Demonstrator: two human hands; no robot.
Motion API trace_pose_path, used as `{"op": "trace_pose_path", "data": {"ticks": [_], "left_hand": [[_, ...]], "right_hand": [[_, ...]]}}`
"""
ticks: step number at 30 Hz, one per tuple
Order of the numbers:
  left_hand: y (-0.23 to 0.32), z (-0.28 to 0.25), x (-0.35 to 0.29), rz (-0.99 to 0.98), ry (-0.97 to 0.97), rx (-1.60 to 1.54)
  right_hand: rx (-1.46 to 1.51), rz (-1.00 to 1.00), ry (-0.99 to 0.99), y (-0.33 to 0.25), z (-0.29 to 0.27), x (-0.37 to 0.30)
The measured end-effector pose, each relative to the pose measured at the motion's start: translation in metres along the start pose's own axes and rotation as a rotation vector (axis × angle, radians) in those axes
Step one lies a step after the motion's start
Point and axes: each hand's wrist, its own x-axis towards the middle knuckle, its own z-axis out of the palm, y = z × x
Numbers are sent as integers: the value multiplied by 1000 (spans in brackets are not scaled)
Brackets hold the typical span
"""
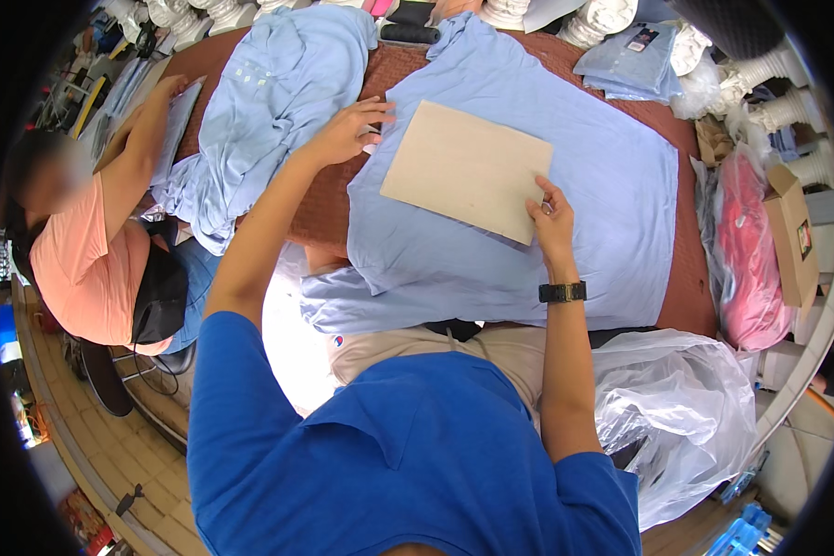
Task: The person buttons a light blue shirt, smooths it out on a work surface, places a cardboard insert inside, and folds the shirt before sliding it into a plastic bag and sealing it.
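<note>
A light blue garment (612, 185) lies spread on the table in front of me. On top of it rests a flat beige cardboard sheet (468, 171), turned at a slant. My right hand (551, 218) grips the sheet's right edge between thumb and fingers. Over at the garment's left edge, my left hand (347, 134) is raised with its fingers apart. Close to those fingertips is a small white bit that I cannot make out. A second light blue garment (283, 93) lies crumpled to the left of my left hand.
Brown quilted cloth (320, 208) covers the table. A co-worker in an orange shirt (83, 264) handles a flat packet at the left. Bagged folded shirts (630, 60) lie at the back right, near a pink bagged bundle (751, 250). Clear plastic (672, 408) hangs by my right side.
</note>
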Motion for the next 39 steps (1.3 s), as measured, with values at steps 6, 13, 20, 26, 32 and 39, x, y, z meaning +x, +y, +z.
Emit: {"op": "trace_pose_path", "data": {"ticks": [6,13,20,26,32,39], "left_hand": [[7,-6,-19,-88,-169,-148],[21,-7,-23,-115,-146,-66],[15,-2,-25,-86,-134,-68],[17,-2,-25,-101,-140,-88],[16,2,-28,-100,-114,-65],[17,2,-25,-94,-107,-85]], "right_hand": [[-94,24,-12,-4,17,-12],[-311,-88,-3,-5,26,-24],[-530,-191,18,-2,29,-25],[-499,-196,35,-5,32,-26],[-492,-212,44,-4,35,-25],[-498,-252,66,6,33,-21]]}}
